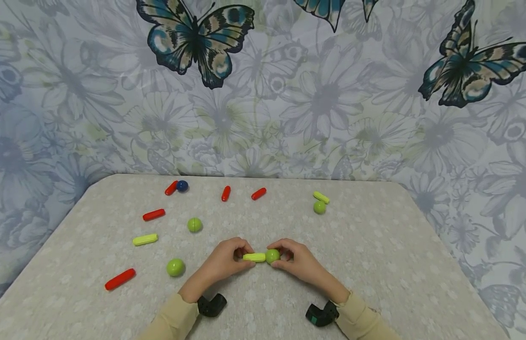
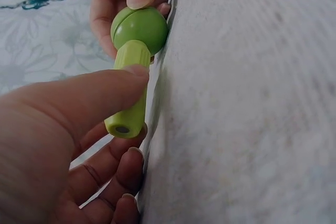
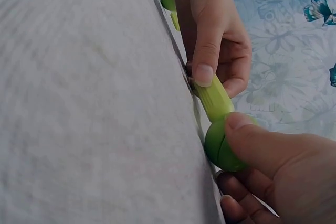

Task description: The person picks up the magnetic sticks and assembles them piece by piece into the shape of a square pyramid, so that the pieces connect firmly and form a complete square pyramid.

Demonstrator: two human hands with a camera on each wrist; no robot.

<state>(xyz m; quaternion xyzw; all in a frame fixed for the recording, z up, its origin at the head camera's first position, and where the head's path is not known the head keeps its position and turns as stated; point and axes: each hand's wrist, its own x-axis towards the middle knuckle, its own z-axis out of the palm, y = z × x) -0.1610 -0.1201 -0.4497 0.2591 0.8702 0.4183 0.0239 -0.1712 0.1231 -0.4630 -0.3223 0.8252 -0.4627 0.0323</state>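
Note:
My left hand (image 1: 227, 257) pinches a yellow-green ribbed stick (image 1: 254, 257) between thumb and fingers. Between the thumb and fingers of my right hand (image 1: 299, 259) is a green ball (image 1: 272, 256). The stick's right end touches the ball, just above the cloth near the table's middle. In the left wrist view, the stick (image 2: 131, 93) shows a dark round spot on its near end, and the ball (image 2: 139, 30) has a seam line. The right wrist view shows the stick (image 3: 214, 98) meeting the ball (image 3: 223, 148) under my right thumb.
Left lie red sticks (image 1: 120, 279), another yellow-green stick (image 1: 145, 240) and green balls (image 1: 175, 267). Along the back are a red stick against a dark blue ball (image 1: 182, 186), more red sticks (image 1: 258, 193), and a yellow-green stick (image 1: 321, 197) beside a green ball (image 1: 319, 207). Butterfly-patterned fabric (image 1: 254, 118) hangs behind.

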